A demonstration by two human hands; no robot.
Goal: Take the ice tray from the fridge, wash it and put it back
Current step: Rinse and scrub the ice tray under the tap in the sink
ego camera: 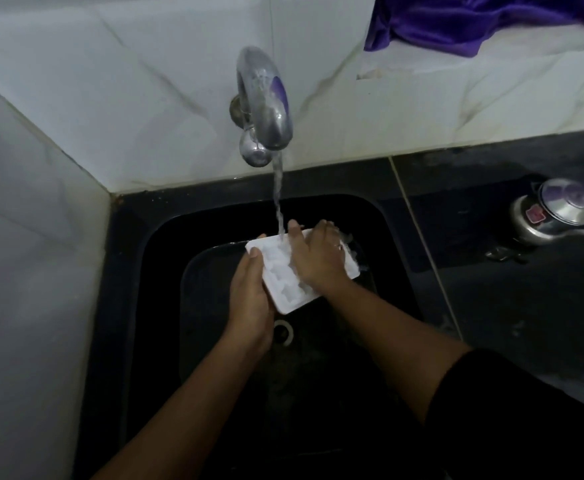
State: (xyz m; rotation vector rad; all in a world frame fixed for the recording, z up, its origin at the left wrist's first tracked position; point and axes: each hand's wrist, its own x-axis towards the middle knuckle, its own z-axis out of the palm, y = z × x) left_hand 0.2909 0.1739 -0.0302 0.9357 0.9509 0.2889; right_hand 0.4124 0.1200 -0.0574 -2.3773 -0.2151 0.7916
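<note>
Above sink (pixel 128 244), ice tray (pixel 281 279) sits in left grip (pixel 250 293).

Left hand (pixel 249 292) and right hand (pixel 314 258) hold ice tray (pixel 281 277) under tap (pixel 266 109).
</note>
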